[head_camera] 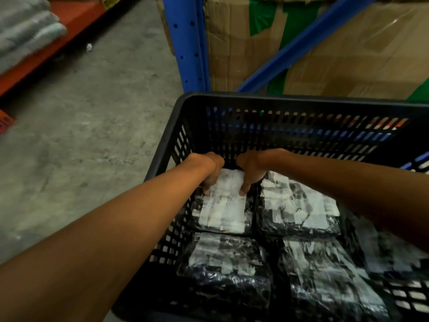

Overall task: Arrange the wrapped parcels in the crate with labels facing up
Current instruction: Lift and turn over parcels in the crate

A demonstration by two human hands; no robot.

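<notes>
Your left hand [209, 169] and right hand [251, 167] reach down into a black slatted plastic crate [185, 126], both forearms stretched forward from the bottom of the view. Each hand curls over the far end of one wrapped parcel [221, 205] at the crate's far left, fingers hooked behind it, thumbs pressed on its white label, which faces up. The two hands sit close together without touching. Four more parcels in dark shiny wrap lie flat around it, white labels up: one just beside it on the right [299, 208], two nearer you [225, 263] [325, 275], and one partly hidden under your right forearm [383, 252]. Bare grey concrete floor [92, 112] spreads to the left. Beyond the crate stand a blue metal rack post [188, 43] and taped cardboard boxes [348, 54]. An orange shelf [69, 26] holding folded grey fabric [25, 31] is far left.
</notes>
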